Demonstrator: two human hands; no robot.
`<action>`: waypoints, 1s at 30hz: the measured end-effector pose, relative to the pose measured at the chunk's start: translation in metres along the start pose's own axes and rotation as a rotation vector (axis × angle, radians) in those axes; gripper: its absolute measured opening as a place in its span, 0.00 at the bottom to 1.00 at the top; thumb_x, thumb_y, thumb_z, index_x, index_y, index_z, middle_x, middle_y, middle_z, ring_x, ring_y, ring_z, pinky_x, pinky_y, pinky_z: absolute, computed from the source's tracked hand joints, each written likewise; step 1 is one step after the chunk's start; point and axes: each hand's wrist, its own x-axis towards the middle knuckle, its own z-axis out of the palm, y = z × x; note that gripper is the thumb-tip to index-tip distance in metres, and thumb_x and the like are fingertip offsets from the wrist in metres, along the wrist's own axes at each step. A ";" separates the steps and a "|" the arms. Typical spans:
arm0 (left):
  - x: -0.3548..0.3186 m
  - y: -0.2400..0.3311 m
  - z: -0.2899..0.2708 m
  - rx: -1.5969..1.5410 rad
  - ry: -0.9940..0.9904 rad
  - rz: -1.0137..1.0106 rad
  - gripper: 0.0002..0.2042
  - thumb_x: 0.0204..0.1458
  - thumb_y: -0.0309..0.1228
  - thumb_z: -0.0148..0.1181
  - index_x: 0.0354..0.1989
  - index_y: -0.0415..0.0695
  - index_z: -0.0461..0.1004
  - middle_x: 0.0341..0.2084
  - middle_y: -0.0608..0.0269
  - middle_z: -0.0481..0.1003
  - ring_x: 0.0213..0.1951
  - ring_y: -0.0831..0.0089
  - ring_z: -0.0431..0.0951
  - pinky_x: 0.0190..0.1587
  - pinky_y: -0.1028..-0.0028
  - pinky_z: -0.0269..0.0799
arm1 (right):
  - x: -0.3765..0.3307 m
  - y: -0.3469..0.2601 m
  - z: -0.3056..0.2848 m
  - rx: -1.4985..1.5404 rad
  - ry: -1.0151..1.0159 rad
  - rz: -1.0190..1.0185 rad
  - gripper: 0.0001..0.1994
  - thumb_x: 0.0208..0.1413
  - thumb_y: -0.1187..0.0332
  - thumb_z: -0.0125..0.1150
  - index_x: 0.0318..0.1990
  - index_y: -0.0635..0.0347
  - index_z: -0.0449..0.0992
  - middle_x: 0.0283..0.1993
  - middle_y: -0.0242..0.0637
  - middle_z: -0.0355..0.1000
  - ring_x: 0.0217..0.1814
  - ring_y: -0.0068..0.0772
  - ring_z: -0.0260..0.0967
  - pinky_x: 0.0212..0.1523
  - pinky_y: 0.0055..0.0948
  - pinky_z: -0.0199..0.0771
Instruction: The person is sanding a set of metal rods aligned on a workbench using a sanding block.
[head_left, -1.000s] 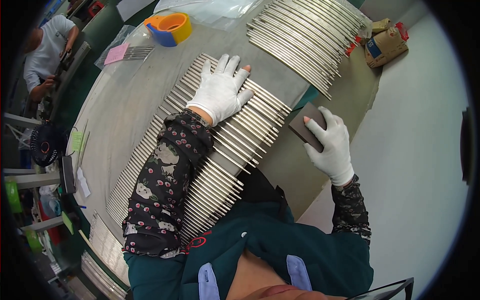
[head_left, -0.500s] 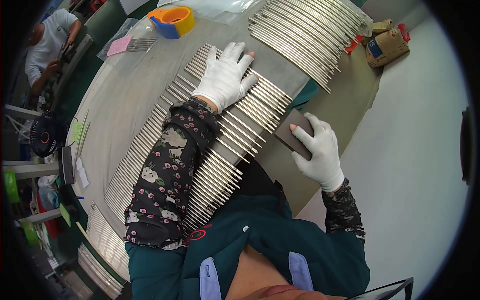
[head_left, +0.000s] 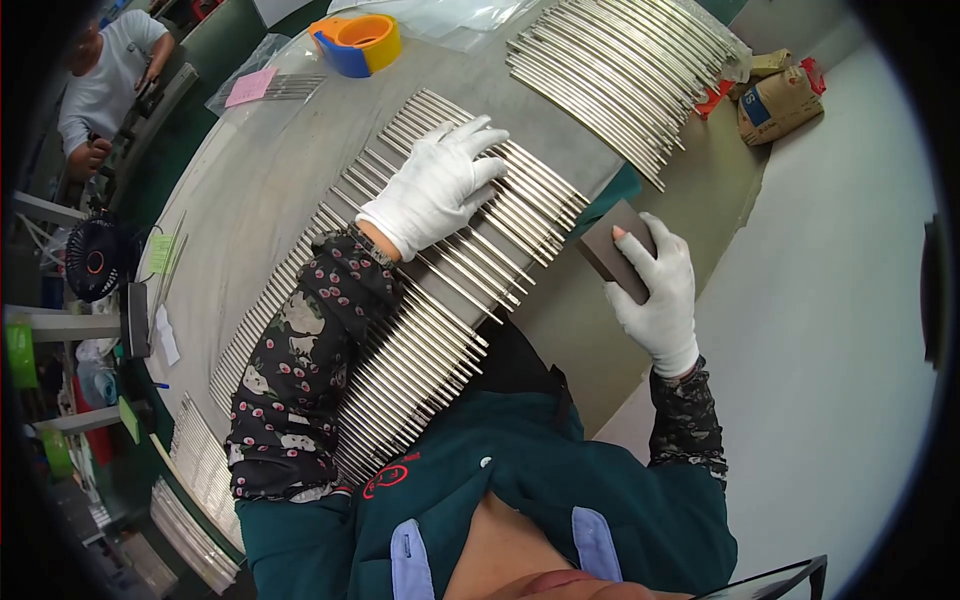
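Rods [head_left: 545,190], a whole row of slim metal ones, are laid out side by side on the desk [head_left: 270,200], right under the left hand [head_left: 435,185] and running past it to the right, so one set of ends is pointed roughly toward the right hand [head_left: 660,295]. Nothing is gripped by the left hand, btw: its gloved fingers are stretched loosely across the rods, and whether any weight is being put on them can't be told. A flat dark block [head_left: 606,246] is clasped by the right hand, out past the desk's edge and just beside the nearest rod ends, with no contact to be seen. So those ends are best reached from the right hand's side, while the rods are covered partway along by the left. The block's long axis can't really be read, since part of it is hidden by the glove. A second batch of rods [head_left: 620,80] is laid ahead of both hands, and a tape dispenser [head_left: 350,60] is parked ahead of the left one.
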 end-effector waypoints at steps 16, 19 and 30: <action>0.050 0.010 0.009 -0.041 -0.347 -0.103 0.06 0.42 0.33 0.65 0.28 0.47 0.76 0.32 0.62 0.72 0.40 0.59 0.71 0.42 0.62 0.68 | -0.002 0.009 -0.002 0.013 0.012 0.024 0.27 0.32 0.73 0.66 0.48 0.55 0.75 0.56 0.47 0.64 0.51 0.48 0.63 0.52 0.40 0.66; 0.049 0.011 0.009 -0.068 -0.378 -0.067 0.06 0.44 0.31 0.64 0.29 0.47 0.74 0.33 0.62 0.72 0.42 0.59 0.70 0.43 0.62 0.68 | -0.004 0.010 -0.003 0.008 0.018 0.020 0.27 0.32 0.73 0.66 0.48 0.55 0.74 0.56 0.47 0.63 0.51 0.48 0.63 0.52 0.40 0.66; 0.029 -0.004 0.038 -0.379 -0.064 0.080 0.05 0.45 0.28 0.63 0.30 0.43 0.74 0.27 0.59 0.75 0.34 0.60 0.76 0.37 0.65 0.71 | 0.017 -0.004 -0.007 0.004 0.028 0.044 0.27 0.32 0.72 0.68 0.48 0.54 0.75 0.55 0.47 0.64 0.49 0.48 0.63 0.51 0.41 0.67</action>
